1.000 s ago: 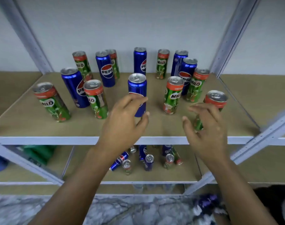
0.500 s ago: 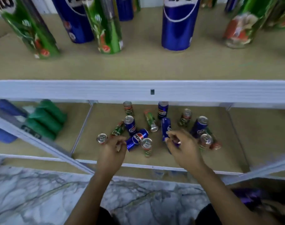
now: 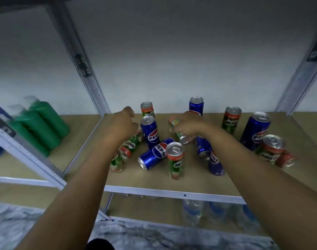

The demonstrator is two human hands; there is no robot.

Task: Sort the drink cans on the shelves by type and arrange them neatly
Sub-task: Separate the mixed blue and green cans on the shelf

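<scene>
My right hand (image 3: pixel 187 126) grips a tilted Milo can (image 3: pixel 177 129) above the shelf (image 3: pixel 190 179); my left hand (image 3: pixel 121 124) hovers, fingers curled, holding nothing.

Left arm: bare forearm, enters from the lower left of the frame and runs diagonally up toward centre. Left hand (image 3: pixel 120 124): back of hand facing the camera, fingers curled loosely downward and forward, knuckles uppermost; grip not visible, whether it holds anything cannot be told.

Right arm: bare forearm, enters from the lower right and runs diagonally up-left toward centre. Right hand (image 3: pixel 187 126): back of hand up, wrist bent, fingers wrapped around a tilted Milo can (image 3: pixel 174 123).

Hands apart, both just above mid-frame.
</scene>
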